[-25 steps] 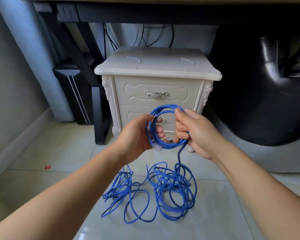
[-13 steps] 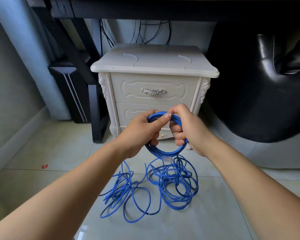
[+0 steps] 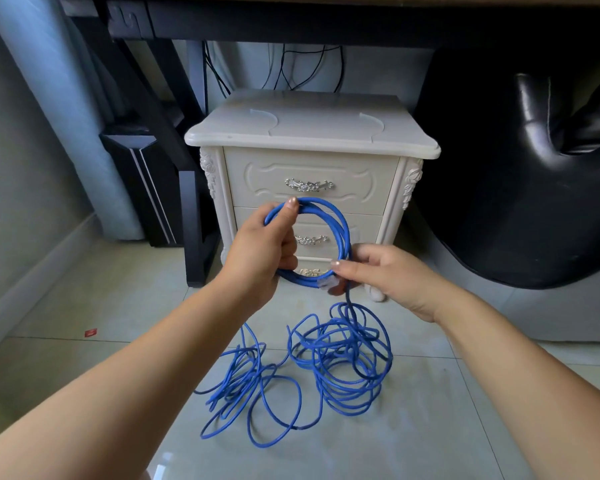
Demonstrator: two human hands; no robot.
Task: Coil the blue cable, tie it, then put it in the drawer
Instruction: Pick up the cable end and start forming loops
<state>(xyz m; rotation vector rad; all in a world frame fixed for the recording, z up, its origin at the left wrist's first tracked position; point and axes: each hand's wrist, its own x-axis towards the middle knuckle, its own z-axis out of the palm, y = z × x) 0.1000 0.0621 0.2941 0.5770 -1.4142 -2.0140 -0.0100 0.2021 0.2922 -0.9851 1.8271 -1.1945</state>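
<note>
A small coil of the blue cable (image 3: 340, 230) hangs upright in front of the white nightstand's drawers. My left hand (image 3: 260, 251) grips the coil's left side, thumb on top of the loops. My right hand (image 3: 381, 275) pinches the cable at the coil's lower right, beside its clear plug (image 3: 328, 283). From there the cable drops to a loose blue tangle (image 3: 340, 362) on the floor tiles. The upper drawer (image 3: 309, 168) and the lower drawer (image 3: 361, 230) are both closed.
The nightstand (image 3: 312, 133) stands under a dark desk, next to a black desk leg (image 3: 191, 223) and a black computer case (image 3: 136, 188) on the left. A black leather seat (image 3: 534, 168) fills the right. A red scrap (image 3: 90, 332) lies on the floor.
The coil has grown wider and risen in front of the drawers. My right hand has slid from the coil's top down to its lower right, and my left hand moved up.
</note>
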